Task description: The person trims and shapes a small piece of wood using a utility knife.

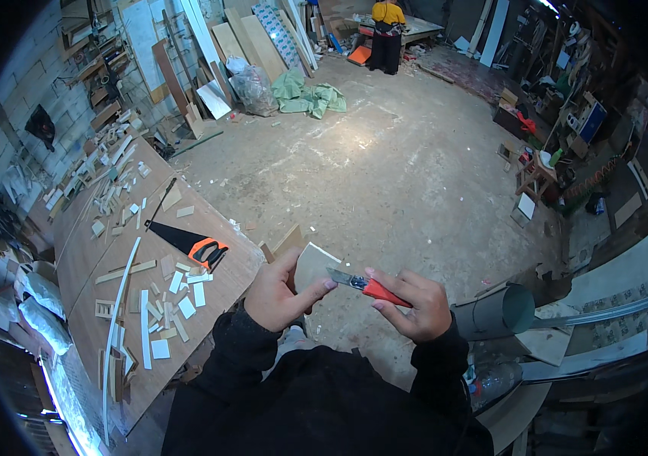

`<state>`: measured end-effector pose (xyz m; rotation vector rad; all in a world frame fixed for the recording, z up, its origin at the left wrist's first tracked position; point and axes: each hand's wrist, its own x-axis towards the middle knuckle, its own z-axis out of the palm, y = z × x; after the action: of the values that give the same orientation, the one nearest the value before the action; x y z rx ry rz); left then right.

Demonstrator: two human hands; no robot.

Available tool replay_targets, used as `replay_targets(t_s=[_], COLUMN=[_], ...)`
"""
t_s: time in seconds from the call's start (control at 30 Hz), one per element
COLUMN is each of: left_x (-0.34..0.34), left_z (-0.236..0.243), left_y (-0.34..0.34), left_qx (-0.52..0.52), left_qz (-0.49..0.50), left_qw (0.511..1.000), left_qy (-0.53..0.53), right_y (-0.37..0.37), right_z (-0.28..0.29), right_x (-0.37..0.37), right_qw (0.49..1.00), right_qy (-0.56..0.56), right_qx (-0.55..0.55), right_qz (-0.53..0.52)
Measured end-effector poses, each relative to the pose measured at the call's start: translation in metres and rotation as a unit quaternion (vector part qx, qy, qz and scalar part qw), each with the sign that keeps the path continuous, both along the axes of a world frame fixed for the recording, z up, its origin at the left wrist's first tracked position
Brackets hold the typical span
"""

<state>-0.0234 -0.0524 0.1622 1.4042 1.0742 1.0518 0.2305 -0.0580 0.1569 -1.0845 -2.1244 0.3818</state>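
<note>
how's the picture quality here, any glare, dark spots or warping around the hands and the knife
Head view: a bright patch washes out the concrete floor; corners go black; workbench edges bow. Left hand, right hand, knife and board piece look sharp, evenly lit.

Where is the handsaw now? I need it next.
In the head view, the handsaw lies at left on the wooden workbench, among wood offcuts, left of the left hand.

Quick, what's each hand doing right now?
Left hand: closed on a small wooden piece.
Right hand: closed on a red utility knife, blade at the piece's edge.
</note>
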Motion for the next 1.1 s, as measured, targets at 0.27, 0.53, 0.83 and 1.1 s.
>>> replay_targets(t_s=[0.27, 0.53, 0.83, 1.1], left_x=[0.001, 0.004, 0.005, -0.003], left_z=[-0.025, -0.025, -0.031, -0.033], left_y=[0.007, 0.011, 0.020, 0.028], left_qx=[0.073, 0.059, 0.008, -0.018], left_qz=[0.010, 0.003, 0.001, 0.001], left_qw=[0.989, 0.970, 0.993, 0.993], left_qy=[0.127, 0.234, 0.118, 0.114], right_y=[-0.001, 0.000, 0.014, 0.030], right_z=[-0.006, -0.019, -0.026, -0.032], right_x=[0.012, 0.003, -0.007, -0.014], right_qw=[0.998, 0.998, 0.993, 0.993], right_qy=[-0.011, 0.007, 0.029, 0.030], right_qx=[-0.058, -0.057, -0.112, -0.102], right_qz=[0.014, 0.013, 0.037, 0.042])
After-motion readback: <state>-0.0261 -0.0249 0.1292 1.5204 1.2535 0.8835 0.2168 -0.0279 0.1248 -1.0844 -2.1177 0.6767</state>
